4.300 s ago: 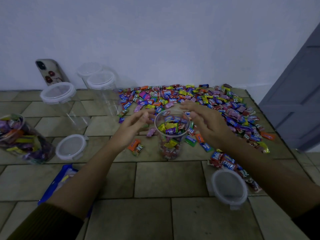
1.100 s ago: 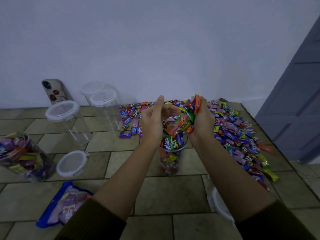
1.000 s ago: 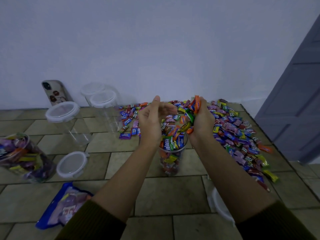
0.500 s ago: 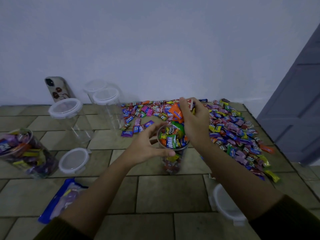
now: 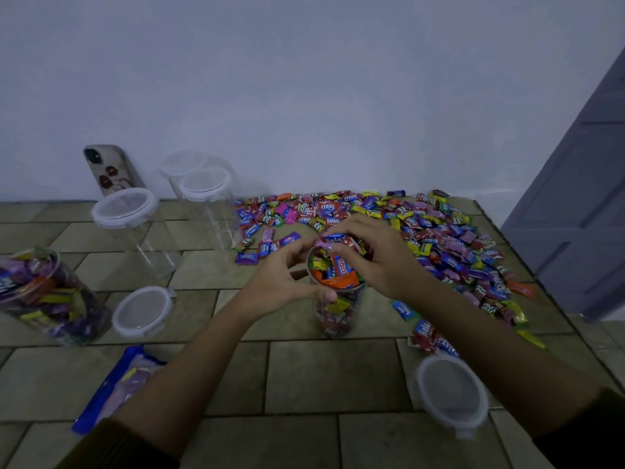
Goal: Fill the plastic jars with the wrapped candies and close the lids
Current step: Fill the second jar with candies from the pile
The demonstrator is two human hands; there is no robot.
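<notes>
Head view: the open plastic jar (image 5: 334, 314) stands upright at the middle of the tiled desk (image 5: 331, 377), heaped to the rim with wrapped candies (image 5: 339, 269). The left hand (image 5: 283, 280) wraps the jar's rim, fingers (image 5: 297, 247) curled narrow round the far side and the thumb on the near wall. The right hand (image 5: 380, 257) arches over the mouth, its fingers (image 5: 341, 228) bent down and closed on the topmost candies. The candy pile (image 5: 439, 238) spreads behind and to the right. Two loose lids (image 5: 142, 311) (image 5: 451, 394) lie flat on either side.
</notes>
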